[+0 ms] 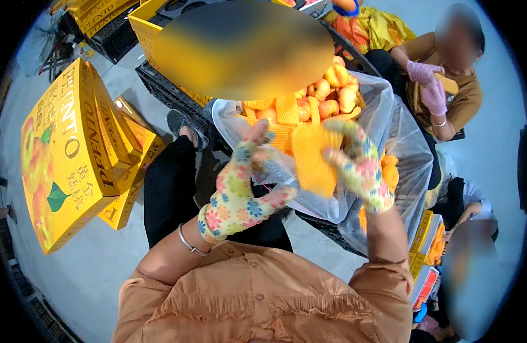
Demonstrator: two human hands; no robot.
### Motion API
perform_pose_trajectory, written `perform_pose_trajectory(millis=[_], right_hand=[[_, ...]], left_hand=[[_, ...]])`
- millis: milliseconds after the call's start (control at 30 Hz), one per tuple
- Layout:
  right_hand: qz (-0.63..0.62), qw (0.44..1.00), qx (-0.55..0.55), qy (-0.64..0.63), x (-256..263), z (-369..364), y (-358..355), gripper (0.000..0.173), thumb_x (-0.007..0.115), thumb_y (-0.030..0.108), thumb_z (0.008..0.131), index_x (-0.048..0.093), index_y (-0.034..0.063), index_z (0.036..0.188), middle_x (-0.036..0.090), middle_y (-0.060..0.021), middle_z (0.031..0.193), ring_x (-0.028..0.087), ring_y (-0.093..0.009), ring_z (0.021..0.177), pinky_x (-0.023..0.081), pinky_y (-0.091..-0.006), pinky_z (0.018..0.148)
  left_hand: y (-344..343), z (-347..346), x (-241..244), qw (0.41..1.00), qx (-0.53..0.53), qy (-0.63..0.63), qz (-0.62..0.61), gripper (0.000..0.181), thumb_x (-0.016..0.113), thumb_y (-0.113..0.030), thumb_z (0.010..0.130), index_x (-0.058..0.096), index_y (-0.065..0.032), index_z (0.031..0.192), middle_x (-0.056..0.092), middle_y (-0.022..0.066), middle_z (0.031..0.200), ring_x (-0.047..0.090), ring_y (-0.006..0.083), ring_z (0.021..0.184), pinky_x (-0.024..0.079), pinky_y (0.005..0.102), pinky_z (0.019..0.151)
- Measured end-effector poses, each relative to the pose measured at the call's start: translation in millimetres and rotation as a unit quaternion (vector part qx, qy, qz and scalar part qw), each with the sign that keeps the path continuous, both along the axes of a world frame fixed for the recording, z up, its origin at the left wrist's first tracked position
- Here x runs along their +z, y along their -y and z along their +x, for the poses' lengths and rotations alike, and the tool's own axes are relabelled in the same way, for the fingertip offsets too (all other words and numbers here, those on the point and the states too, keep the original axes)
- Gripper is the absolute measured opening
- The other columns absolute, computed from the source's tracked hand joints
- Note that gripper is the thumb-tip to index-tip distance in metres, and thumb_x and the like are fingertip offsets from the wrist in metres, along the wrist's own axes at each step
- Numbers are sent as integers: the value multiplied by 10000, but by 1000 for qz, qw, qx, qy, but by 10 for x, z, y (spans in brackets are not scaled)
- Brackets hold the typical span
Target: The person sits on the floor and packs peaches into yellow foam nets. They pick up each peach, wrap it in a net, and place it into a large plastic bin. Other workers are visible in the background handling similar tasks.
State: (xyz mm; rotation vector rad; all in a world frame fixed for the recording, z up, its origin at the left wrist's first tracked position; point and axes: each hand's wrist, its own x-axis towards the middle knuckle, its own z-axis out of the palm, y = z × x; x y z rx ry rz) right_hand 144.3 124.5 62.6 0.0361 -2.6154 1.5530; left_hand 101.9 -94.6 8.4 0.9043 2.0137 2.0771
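Observation:
An orange foam-net sleeve [316, 160] hangs between the thumb and fingers of my right hand [366, 171], which wears a flower-print glove. It looks flat and slightly blurred. To its left, my left hand [235, 193], in a matching glove, holds nothing, its thumb and fingers spread apart. Just beyond both hands, yellow-red flat peaches [328, 108] lie among more foam-net sleeves [286, 109] in a container lined with clear plastic film [308, 199]. A blurred patch covers part of the far side.
Yellow printed cartons [70, 163] lean in a stack at my left. Black plastic crates [171, 96] stand ahead. A co-worker in pink gloves [433, 92] sits at the right. Filled fruit boxes [426, 244] are stacked at lower right, near another person.

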Motion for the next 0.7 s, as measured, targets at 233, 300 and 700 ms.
perform_pose_trajectory(millis=[233,300,700], right_hand=[[-86,990,85,-66,-196,203,244,208,704,98,772,582,35,929,592,-71,979,561,-197,971,439,-317,853],[-314,947,36,-58,-198,195,344,218,714,98,756,575,44,915,594,-57,940,569,-193,917,452,-311,817],[-90,973,92,189,-246,-376,347,219,618,136,843,566,17,1020,615,-91,900,596,-195,825,480,-317,739]], left_hand=[[83,57,-27,914,-246,293,132,391,645,-46,827,528,-4,1198,531,88,1223,526,136,1070,424,288,900],[190,-10,-5,898,-250,353,76,326,639,-19,823,572,0,1141,572,60,1154,541,108,1020,429,266,885],[110,-123,-169,813,-318,463,156,538,699,-60,767,474,-26,1255,635,49,1017,589,70,754,441,167,502]])
